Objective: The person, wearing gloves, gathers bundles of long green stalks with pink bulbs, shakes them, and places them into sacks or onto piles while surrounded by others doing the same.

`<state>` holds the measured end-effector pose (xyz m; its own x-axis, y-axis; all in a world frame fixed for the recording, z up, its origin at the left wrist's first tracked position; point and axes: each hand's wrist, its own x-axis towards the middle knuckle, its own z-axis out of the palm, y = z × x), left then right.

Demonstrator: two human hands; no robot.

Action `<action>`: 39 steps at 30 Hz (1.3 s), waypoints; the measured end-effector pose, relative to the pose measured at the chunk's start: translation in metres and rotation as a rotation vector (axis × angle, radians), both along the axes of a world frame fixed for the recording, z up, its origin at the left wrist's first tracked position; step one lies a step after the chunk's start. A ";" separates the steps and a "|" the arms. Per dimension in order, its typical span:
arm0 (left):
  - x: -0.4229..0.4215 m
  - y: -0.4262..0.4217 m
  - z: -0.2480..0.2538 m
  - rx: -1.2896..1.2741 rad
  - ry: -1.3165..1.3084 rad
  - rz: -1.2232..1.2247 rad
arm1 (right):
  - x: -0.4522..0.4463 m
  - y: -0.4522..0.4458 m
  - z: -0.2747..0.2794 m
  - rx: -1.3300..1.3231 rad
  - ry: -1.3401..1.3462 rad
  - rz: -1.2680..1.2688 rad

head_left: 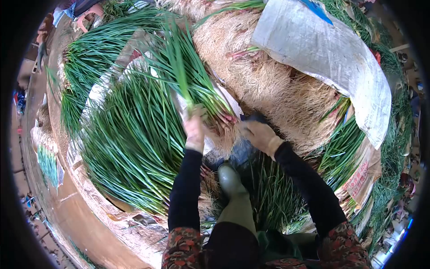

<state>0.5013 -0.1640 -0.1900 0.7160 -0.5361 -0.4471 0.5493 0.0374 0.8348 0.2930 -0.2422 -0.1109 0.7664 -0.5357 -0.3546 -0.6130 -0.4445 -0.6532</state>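
Observation:
My left hand (195, 129) is closed around the lower stems of some green onions (181, 74), whose long leaves point up and away and are blurred. My right hand (260, 136) is just to the right, beside the reddish bulbs and pale roots (227, 128) of a bunch of green onions. Its fingers point left toward those roots and are smeared, so whether they grip anything is unclear. A large pile of green onions (130, 134) lies left of my left hand, leaves fanned out.
A big heap of green onions with tan roots outward (268, 85) stands ahead to the right, partly under a whitish sheet (327, 54). More green onions (96, 54) lie at the far left. My boot (229, 179) stands between the piles. A pink plastic stool (88, 18) is at upper left.

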 end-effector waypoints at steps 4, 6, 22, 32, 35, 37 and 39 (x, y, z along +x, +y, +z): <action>-0.018 0.055 0.010 -0.095 0.080 0.371 | 0.050 -0.011 -0.060 -0.366 -0.154 -0.220; -0.031 0.071 0.008 0.067 0.228 0.311 | 0.059 -0.011 -0.062 -0.244 -0.032 -0.308; -0.013 0.029 -0.020 -0.035 0.473 -0.297 | 0.093 0.014 -0.142 0.391 -0.180 -0.545; -0.054 0.091 0.123 -0.030 0.427 -0.063 | 0.081 0.094 0.028 0.537 -0.846 -0.659; -0.040 0.116 0.178 -0.097 0.201 0.032 | 0.103 0.122 0.078 0.366 -0.982 -0.507; -0.024 0.138 0.210 -0.037 0.095 0.045 | 0.118 0.143 0.090 0.401 -0.831 -0.465; -0.007 0.166 0.228 0.058 0.028 0.101 | 0.138 0.166 0.104 0.488 -0.755 -0.384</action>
<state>0.4944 0.0022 0.0383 0.7518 -0.4348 -0.4957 0.5681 0.0456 0.8217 0.4313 -0.0759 -0.0065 0.6868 -0.7212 -0.0911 -0.0045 0.1212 -0.9926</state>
